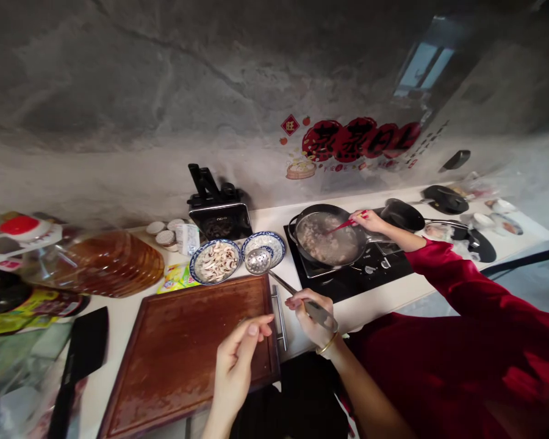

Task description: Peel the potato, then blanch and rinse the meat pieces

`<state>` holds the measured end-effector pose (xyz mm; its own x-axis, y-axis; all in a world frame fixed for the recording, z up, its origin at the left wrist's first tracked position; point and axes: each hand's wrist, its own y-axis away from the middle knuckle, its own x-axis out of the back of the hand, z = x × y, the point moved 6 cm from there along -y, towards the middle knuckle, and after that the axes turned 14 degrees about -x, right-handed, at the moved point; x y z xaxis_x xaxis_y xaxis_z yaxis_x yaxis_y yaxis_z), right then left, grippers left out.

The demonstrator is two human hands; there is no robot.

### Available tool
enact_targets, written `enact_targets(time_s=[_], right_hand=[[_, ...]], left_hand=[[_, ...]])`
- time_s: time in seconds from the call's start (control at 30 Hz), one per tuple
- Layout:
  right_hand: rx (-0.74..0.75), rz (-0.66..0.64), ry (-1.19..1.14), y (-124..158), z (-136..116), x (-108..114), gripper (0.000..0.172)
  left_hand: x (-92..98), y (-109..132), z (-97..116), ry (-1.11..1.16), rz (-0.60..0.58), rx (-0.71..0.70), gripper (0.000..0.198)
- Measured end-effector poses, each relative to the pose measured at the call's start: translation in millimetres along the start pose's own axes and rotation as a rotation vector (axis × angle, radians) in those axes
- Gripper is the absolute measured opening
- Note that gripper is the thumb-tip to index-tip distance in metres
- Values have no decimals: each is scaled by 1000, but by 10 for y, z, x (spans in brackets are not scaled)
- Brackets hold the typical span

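In my right hand [315,318], which has a gold bracelet at the wrist, is a metal slotted ladle [258,261]. Its perforated bowl reaches up and left, over the edge of a blue-and-white plate [278,242]. My left hand [238,350] hovers above the right part of a brown cutting board [187,341], fingers loosely bent and nothing visible in them. A similar plate of sliced mushrooms [217,261] stands just beyond the board. Right of the plates, a wok [327,235] of cloudy liquid with pale pieces sits on the stove.
A person in a red sleeve [457,280] holds red chopsticks [341,227] in the wok. Left lie a black cleaver [88,341] and a large oil bottle [114,262]. A knife block [222,213] stands by the wall; another pan [402,214] is right of the wok.
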<state>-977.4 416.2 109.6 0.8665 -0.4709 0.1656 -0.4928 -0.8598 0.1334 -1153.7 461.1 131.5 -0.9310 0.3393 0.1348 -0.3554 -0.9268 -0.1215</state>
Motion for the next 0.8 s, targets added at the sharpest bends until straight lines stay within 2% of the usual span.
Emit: enact_targets(time_s=[0.23,0.33,0.4,0.47,0.5,0.57,0.67,0.73,0.8], right_hand=[[-183,18,-201,0,128,127,33],[-255,61,-300,51,175,161,44],[-274,62,-330,104,153,118,48],[-258,63,-295,119,38,91,49],[-245,64,-260,94,-55,108,48],[-216,87,-199,-30,-290,248,45],[-209,128,-173,-277,-593,597,37],[-250,111,-157,-320,-622,704,33],[-275,97,-177,-188,-495,637,35]], left_hand=[[-3,8,-8,2,14,1,37],[33,16,-127,-96,5,43,41],[-56,25,-290,-114,-93,134,46],[-249,39,-468,9,-193,257,48],[-356,38,-539,116,-196,311,48],[-538,8,-638,355,-91,378,48],[-691,-58,-716,598,123,379,40],[-728,-85,-746,641,177,357,32],[-741,-105,-762,629,162,337,29]])
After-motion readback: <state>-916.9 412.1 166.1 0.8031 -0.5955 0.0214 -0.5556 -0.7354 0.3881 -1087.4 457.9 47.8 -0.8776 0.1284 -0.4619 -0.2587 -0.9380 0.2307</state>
